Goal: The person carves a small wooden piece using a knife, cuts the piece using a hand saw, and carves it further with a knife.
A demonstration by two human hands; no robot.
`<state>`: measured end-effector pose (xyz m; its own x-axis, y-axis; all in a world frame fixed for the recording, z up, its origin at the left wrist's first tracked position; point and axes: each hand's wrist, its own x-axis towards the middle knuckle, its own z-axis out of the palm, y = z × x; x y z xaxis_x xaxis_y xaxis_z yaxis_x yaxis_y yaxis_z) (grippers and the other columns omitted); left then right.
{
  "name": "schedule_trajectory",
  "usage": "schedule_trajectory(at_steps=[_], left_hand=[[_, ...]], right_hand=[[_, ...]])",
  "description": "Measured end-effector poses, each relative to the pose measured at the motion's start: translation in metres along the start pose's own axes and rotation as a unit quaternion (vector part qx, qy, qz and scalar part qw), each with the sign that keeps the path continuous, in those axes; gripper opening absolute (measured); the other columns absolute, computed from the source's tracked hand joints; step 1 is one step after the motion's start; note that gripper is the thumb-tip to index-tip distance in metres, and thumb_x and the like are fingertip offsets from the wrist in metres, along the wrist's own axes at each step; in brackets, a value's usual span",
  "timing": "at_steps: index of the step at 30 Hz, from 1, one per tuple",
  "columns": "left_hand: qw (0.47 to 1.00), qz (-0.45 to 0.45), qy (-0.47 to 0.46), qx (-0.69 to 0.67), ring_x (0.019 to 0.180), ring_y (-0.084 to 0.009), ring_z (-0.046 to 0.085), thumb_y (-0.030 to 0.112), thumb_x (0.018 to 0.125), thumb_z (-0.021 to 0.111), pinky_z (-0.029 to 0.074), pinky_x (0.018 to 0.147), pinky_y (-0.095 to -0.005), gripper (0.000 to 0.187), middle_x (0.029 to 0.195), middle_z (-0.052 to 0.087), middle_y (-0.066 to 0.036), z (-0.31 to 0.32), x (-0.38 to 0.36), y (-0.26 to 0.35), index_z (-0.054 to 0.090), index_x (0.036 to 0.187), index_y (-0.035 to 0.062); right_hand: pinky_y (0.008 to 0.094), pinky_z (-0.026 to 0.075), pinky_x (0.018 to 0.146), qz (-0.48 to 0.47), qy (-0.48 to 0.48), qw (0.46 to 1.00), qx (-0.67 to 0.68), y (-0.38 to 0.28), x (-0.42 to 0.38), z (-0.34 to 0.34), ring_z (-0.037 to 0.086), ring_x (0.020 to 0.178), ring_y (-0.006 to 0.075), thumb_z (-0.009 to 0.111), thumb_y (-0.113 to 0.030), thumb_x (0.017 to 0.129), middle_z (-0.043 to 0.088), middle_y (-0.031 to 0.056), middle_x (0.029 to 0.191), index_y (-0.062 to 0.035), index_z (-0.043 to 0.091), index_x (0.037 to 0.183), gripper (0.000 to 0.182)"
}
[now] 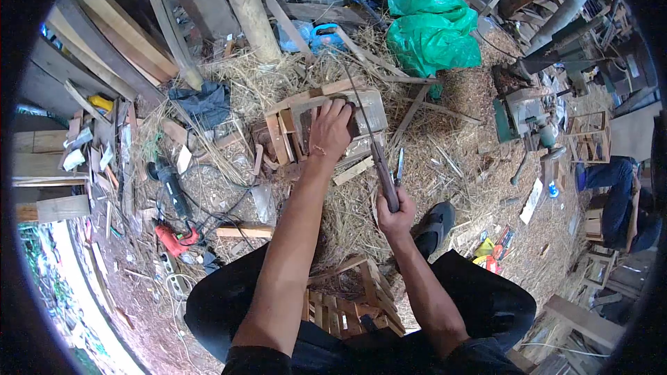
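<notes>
My left hand is closed over a dark brown block, its fingers bent across the top. This block rests on a larger pale wooden block on the straw-covered ground. In my right hand is a long thin-bladed tool, gripped low on its brown wooden handle. Its narrow blade, nearly edge-on to me, points forward and passes over the pale block, just right of my left fingers. A thin tool with a bluish blade shows beside the handle, its lower end hidden near my right hand.
Wood offcuts lie left of the block. An angle grinder and a red power tool are on the left with cords. A green plastic sheet lies ahead. A machine stands right, near another person's leg.
</notes>
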<state>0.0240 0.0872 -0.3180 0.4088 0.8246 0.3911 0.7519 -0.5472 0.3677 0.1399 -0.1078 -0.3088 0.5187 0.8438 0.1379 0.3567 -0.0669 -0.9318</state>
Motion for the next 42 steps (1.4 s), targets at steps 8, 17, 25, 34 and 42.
schedule_trajectory(at_steps=[8,17,25,34,42], left_hand=[[1.0,0.006,0.022,-0.016,0.108,-0.0293,0.05,0.0,0.071,0.058,0.038,0.09,-0.0443,0.03,0.109,0.057,-0.009,-0.002,-0.001,0.001,0.064,0.1,0.0029],[0.999,-0.012,0.01,-0.035,0.107,-0.0289,0.051,0.002,0.073,0.058,0.039,0.091,-0.0451,0.027,0.11,0.057,-0.008,-0.006,0.003,0.005,0.064,0.099,0.0029],[1.0,-0.01,-0.021,0.005,0.109,-0.0259,0.05,0.008,0.077,0.056,0.037,0.094,-0.0432,0.024,0.11,0.056,-0.008,-0.003,0.001,0.001,0.063,0.1,0.0059],[0.999,-0.031,-0.03,0.013,0.108,-0.0252,0.05,0.006,0.078,0.055,0.037,0.095,-0.044,0.026,0.108,0.055,-0.007,-0.005,0.002,0.004,0.059,0.104,0.0065],[1.0,-0.014,-0.016,-0.019,0.108,-0.0249,0.051,0.005,0.076,0.056,0.037,0.095,-0.0445,0.029,0.106,0.057,-0.006,-0.007,0.001,0.002,0.059,0.105,0.0082]], right_hand=[[0.0296,0.036,0.044,-0.014,-0.008,0.999,-0.03,-0.009,-0.014,0.005,0.041,0.044,0.0116,0.068,-0.011,0.082,0.043,0.0044,0.051,-0.0033,0.054,0.068,0.022],[0.0305,0.033,0.045,0.045,0.008,0.998,-0.037,-0.001,-0.025,-0.005,0.037,0.047,0.0088,0.064,-0.025,0.091,0.04,0.0006,0.051,-0.0033,0.056,0.066,0.034],[0.0299,0.032,0.044,-0.005,-0.004,1.0,0.0,0.003,-0.018,-0.012,0.038,0.044,0.01,0.063,-0.019,0.09,0.039,0.0014,0.049,-0.0032,0.056,0.066,0.03],[0.0333,0.034,0.045,0.034,-0.058,0.996,-0.064,-0.012,-0.021,-0.002,0.043,0.046,0.0147,0.059,-0.017,0.092,0.047,0.0081,0.055,-0.0003,0.055,0.076,0.024],[0.0281,0.033,0.044,0.067,-0.046,0.995,-0.06,-0.018,-0.017,0.016,0.043,0.048,0.0069,0.054,-0.02,0.096,0.046,-0.0023,0.053,0.0001,0.058,0.077,0.028]])
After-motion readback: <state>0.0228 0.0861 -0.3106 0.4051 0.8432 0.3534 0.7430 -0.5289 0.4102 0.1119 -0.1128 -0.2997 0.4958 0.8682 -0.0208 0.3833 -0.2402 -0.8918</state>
